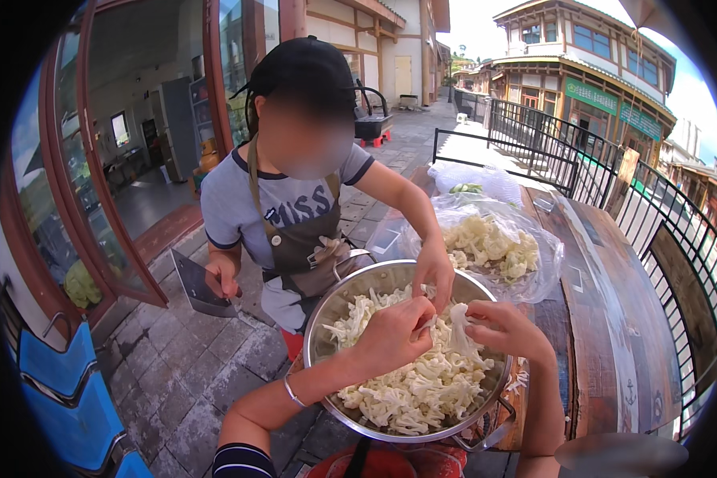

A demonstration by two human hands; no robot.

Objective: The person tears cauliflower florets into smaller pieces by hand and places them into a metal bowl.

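Over a wide steel basin (314, 349) of cauliflower florets (412, 388), both of my hands work close together. My left hand (397, 331), a bangle on its wrist, pinches a small pale cauliflower piece. In the fingers of my right hand (505, 328) is a cauliflower floret (463, 322) with its stem, at the basin's right side. A co-worker's hand (435, 272) reaches into the basin just beyond my fingers. The same person's other hand (222, 276) holds a cleaver (197, 290) out to the left, away from the basin.
A clear plastic bag (547, 257) with more cauliflower (490, 239) lies on the wooden table (609, 334), a white mesh bag (478, 179) behind it. Cauliflower scraps (518, 379) lie beside the basin. Blue chairs (74, 412) stand at left, a black railing (526, 128) at right.
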